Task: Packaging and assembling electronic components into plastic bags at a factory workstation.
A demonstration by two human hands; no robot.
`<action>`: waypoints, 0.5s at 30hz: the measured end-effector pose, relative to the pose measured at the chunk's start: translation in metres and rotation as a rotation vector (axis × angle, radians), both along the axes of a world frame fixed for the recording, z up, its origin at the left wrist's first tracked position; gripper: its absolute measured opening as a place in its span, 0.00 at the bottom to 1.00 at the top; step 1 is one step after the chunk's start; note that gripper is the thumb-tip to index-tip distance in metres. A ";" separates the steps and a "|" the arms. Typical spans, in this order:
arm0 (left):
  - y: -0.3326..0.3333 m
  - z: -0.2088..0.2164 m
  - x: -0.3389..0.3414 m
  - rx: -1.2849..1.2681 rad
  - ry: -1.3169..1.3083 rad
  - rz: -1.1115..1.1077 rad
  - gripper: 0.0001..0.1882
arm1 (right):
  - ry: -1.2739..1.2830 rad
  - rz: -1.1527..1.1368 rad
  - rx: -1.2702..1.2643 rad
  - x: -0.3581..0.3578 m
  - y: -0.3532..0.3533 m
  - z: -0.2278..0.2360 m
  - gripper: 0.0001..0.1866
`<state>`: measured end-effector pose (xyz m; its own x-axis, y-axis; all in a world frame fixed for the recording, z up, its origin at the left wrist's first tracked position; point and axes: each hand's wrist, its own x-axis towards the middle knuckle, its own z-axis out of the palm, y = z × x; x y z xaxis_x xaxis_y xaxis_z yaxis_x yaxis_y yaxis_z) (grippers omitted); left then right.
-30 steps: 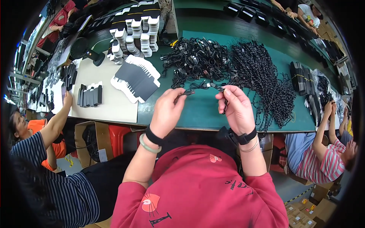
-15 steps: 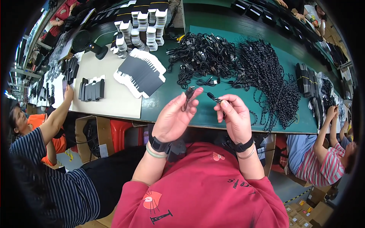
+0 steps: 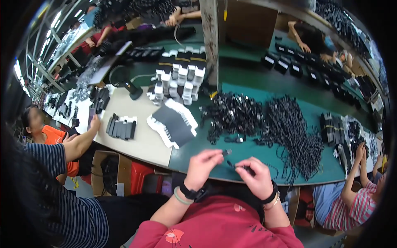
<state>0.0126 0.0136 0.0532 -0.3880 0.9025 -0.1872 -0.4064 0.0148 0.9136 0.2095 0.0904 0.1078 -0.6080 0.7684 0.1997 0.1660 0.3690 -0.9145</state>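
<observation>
Above the near table edge, my left hand (image 3: 203, 167) pinches a short black cable by its end, with the metal-tipped plug (image 3: 226, 152) sticking out past the fingertips. Just to its right, my right hand (image 3: 256, 177) is closed around a black braided cord, whose dark end (image 3: 231, 164) points toward the left hand. The two ends are apart. Beyond my hands lies a heap of black cables with metal plugs (image 3: 235, 113). To the right of that heap spreads a tangle of speckled braided cords (image 3: 291, 136). One small coiled cable (image 3: 235, 139) lies in front of the heap.
Fanned grey-and-white cards (image 3: 171, 122) lie to the left, with card stacks (image 3: 180, 78) behind. A small fan (image 3: 131, 89) and dark folded pieces (image 3: 121, 127) are on the beige board (image 3: 153, 151). Banded black packs (image 3: 332, 128) sit at right. Co-workers sit on both sides.
The view has tilted up, so the table appears lower. My left hand has turned from palm-up to a pinch with the plug pointing away; my right hand still holds the cord.
</observation>
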 end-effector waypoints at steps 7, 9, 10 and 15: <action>-0.015 0.009 0.014 0.140 0.366 -0.165 0.11 | -0.058 0.067 0.064 0.002 0.009 0.030 0.05; -0.018 0.012 0.016 0.117 0.261 -0.229 0.11 | -0.051 0.050 0.048 -0.002 0.017 0.027 0.05; -0.019 0.013 0.017 0.104 0.207 -0.262 0.11 | -0.049 0.048 0.053 -0.004 0.020 0.023 0.05; -0.022 0.021 0.011 0.023 -0.061 -0.315 0.11 | -0.009 0.037 -0.009 -0.010 0.028 -0.008 0.08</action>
